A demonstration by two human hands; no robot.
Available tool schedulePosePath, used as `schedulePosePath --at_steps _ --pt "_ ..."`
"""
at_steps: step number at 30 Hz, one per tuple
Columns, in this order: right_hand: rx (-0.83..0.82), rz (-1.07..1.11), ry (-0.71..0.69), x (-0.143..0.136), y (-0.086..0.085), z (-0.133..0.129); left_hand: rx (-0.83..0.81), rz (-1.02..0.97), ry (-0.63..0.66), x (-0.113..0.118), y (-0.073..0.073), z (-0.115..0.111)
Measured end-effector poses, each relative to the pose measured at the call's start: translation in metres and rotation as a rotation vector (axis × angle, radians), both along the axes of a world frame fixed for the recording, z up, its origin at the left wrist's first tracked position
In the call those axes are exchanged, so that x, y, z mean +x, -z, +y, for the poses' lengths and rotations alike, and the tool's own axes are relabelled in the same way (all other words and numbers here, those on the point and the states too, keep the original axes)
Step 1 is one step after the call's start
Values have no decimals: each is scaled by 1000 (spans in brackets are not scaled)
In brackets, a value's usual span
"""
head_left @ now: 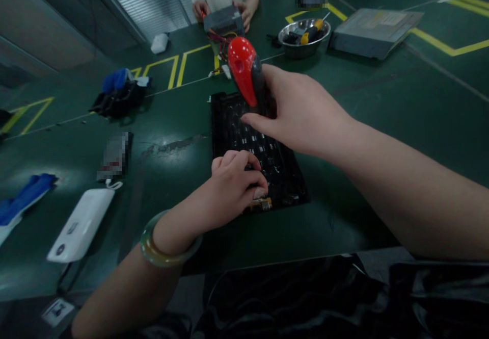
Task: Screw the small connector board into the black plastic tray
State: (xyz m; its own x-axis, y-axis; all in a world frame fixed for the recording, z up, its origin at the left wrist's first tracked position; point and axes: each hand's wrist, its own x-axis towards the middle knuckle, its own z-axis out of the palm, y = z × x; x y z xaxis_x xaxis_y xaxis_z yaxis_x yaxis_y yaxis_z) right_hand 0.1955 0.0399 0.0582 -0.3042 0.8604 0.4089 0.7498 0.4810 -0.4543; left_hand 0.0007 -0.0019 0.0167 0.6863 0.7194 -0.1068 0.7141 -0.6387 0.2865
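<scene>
A black panel-like device point(284, 171) with small light marks lies on the green table in front of me. My right hand point(294, 104) is wrapped round a red and dark grey power tool point(242, 69), held over the panel's upper part. The tool's lower end is hidden behind my fingers and thumb. Curled over the panel's lower left part is my left hand point(239, 183), its fingertips beside a small orange-brown circuit board point(263, 204) at the panel's near edge. Whether those fingers pinch anything is hidden. A green bangle point(153, 244) circles my left wrist.
Across the table point(175, 120) a person's hands point(246, 12) hold a grey box point(224, 20) with wires. A metal bowl point(303, 48) of tools and a flat grey case point(376, 28) stand back right. A white power bank point(82, 224), a phone point(115, 155) and blue gloves point(28, 196) lie left.
</scene>
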Motion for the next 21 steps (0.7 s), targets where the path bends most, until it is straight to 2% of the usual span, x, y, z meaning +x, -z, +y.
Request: schedulePosePath --at_steps 8,11,14,16,18,21 --pt "32 25 -5 -1 2 0 9 -64 31 -1 1 1" --pt "72 72 14 -2 0 -2 1 -70 87 -7 -2 4" --pt "135 208 12 -1 -6 -10 5 -81 156 -14 -5 8" --pt "130 346 -43 0 -12 -18 -2 -101 202 -18 -5 11" --pt "51 441 -137 1 -17 -28 -13 -132 231 -22 -5 14" --pt "-98 458 -292 -2 -21 -40 -27 -173 239 -25 -4 16"
